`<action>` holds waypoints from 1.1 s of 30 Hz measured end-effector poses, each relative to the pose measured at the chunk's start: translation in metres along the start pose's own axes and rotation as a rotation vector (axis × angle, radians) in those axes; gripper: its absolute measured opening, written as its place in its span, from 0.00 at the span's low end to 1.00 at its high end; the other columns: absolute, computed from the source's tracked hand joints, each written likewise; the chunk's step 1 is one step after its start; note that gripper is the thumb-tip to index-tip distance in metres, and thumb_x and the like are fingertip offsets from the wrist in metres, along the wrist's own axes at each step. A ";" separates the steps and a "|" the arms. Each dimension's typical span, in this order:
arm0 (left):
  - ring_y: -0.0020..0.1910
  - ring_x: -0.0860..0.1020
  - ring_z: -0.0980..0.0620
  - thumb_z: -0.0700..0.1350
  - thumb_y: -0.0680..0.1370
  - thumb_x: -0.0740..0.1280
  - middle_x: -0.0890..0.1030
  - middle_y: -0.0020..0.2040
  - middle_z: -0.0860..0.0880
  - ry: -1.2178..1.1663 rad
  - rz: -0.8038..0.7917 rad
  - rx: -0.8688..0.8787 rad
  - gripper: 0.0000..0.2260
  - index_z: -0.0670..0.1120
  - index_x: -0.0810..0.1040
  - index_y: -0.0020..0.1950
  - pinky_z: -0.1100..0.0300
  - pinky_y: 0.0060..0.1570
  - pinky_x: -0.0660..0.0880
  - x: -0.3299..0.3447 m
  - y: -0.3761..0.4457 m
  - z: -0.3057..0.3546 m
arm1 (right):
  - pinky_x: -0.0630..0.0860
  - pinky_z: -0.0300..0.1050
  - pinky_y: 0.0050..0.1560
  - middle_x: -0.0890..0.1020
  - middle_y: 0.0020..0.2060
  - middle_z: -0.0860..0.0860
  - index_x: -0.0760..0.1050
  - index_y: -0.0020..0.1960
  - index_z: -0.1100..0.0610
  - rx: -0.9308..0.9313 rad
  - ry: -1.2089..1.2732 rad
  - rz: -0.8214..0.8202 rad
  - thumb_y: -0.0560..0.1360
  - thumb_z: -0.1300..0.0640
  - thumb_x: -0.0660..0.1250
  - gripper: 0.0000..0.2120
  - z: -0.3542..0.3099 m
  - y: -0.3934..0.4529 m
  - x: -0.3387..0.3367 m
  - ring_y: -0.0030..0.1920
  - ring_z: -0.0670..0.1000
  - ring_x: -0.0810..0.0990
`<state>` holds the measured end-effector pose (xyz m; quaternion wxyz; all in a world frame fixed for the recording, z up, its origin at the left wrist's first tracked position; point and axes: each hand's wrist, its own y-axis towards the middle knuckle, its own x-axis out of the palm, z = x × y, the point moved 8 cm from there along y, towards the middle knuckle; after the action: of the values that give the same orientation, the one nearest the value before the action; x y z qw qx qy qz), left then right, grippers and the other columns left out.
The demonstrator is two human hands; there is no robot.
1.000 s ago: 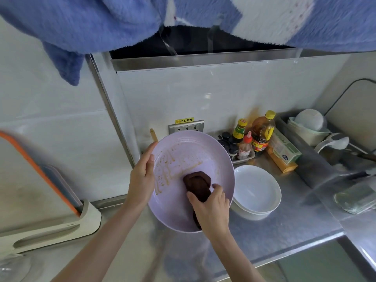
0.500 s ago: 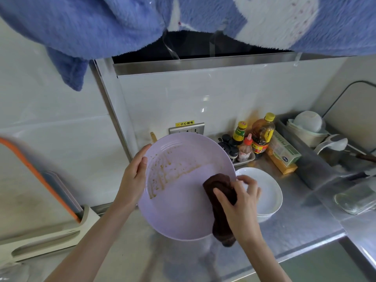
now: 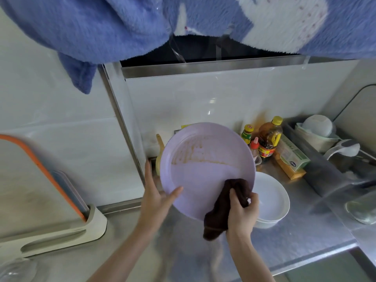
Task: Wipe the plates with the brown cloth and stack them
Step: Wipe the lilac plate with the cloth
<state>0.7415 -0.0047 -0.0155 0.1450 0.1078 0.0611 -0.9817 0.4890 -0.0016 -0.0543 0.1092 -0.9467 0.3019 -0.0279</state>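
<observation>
Over the near counter edge: the steel counter point(image 3: 284, 241) ends in a raised lip at lower right; both forearms reach in across it.
Right hand: the right hand point(image 3: 242, 212) bunches the brown cloth point(image 3: 221, 208), fingers curled round it, pressing it to the lower right rim of the plate; the cloth's tail hangs below the rim.
Left hand: the left hand point(image 3: 156, 198) holds the lavender plate point(image 3: 205, 169) at its lower left rim, thumb on the face, fingers behind.
Plate: tilted up above the counter, brown streaks across its upper left face.
Right of plate: stacked white bowls point(image 3: 270, 202) sit on the counter, partly behind the plate's rim.
Left side: a cutting board point(image 3: 30, 180) with orange edge stands upright in a beige holder point(image 3: 61, 237).
Back wall: sauce bottles point(image 3: 268, 139) and a green box point(image 3: 293, 155) crowd the corner.
Far right: a dish rack point(image 3: 317, 137) holds bowls.
Overhead: a blue fleece cloth point(image 3: 122, 27) hangs across the top.
</observation>
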 end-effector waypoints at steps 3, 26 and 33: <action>0.60 0.74 0.66 0.54 0.65 0.74 0.71 0.67 0.59 -0.229 0.039 -0.007 0.42 0.77 0.49 0.65 0.46 0.59 0.75 0.024 -0.026 -0.019 | 0.77 0.55 0.51 0.78 0.41 0.53 0.67 0.37 0.46 0.035 0.094 0.026 0.75 0.56 0.68 0.12 0.003 -0.004 0.012 0.44 0.55 0.78; 0.57 0.71 0.55 0.32 0.77 0.57 0.69 0.63 0.60 0.206 0.049 -0.222 0.31 0.52 0.54 0.76 0.63 0.53 0.64 0.000 -0.052 -0.171 | 0.73 0.48 0.41 0.79 0.41 0.47 0.70 0.52 0.54 -0.013 -0.649 -0.541 0.77 0.53 0.66 0.08 0.128 -0.037 0.019 0.44 0.55 0.78; 0.66 0.68 0.50 0.28 0.75 0.54 0.69 0.70 0.52 0.173 0.075 -0.296 0.34 0.54 0.55 0.76 0.56 0.65 0.64 -0.007 -0.048 -0.217 | 0.76 0.50 0.49 0.80 0.46 0.52 0.70 0.54 0.54 0.262 -0.485 -0.691 0.76 0.51 0.67 0.11 0.178 -0.070 0.056 0.49 0.56 0.79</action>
<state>0.7756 0.0758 -0.2205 0.1897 0.1717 0.2131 -0.9429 0.5952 0.0556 -0.2133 0.2802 -0.9493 -0.0729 0.1224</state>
